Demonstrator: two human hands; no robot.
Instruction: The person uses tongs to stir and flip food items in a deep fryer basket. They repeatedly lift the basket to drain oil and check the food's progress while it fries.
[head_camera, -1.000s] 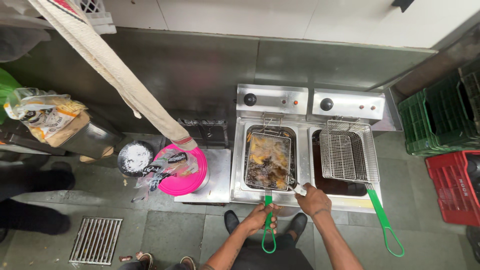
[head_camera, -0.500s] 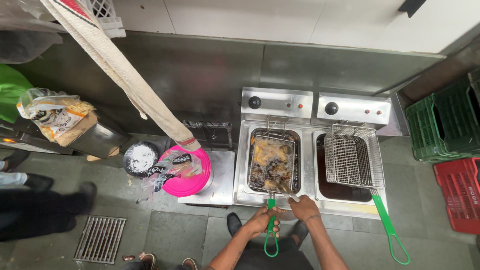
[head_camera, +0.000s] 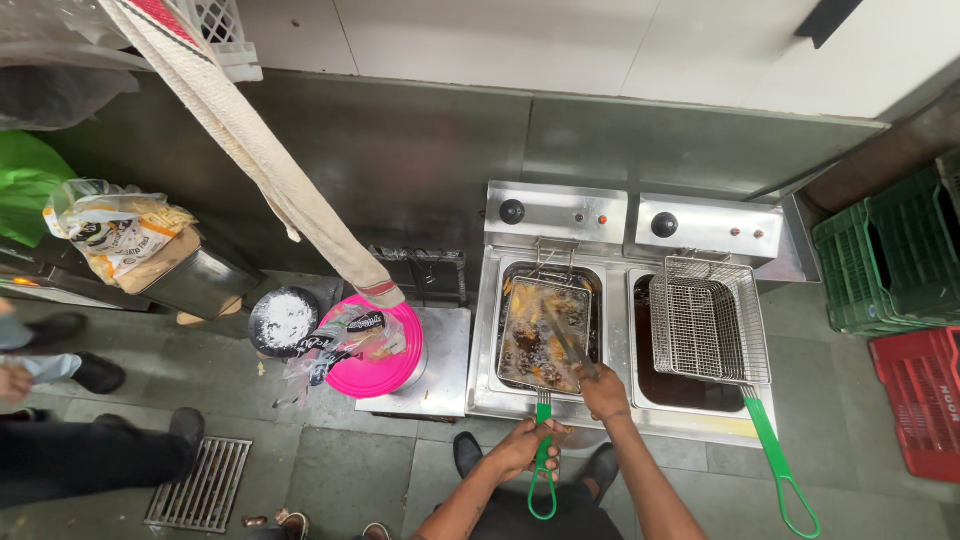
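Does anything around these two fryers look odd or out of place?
One thing: a long cream cloth with a red stripe hangs slanting down from the upper left, its end resting on the pink round tub beside the fryers. The empty wire basket with a green handle sits slightly crooked over the right-hand oil vat. No spill shows.

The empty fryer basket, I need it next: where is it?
Head view, right of centre: the empty fryer basket sits over the right oil vat, beside the food-filled basket.

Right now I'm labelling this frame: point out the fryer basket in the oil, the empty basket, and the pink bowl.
Fryer basket in oil (head_camera: 548, 335), head view, wire mesh.
Empty basket (head_camera: 708, 318), head view, mesh floor.
Pink bowl (head_camera: 372, 376), head view, near rim.
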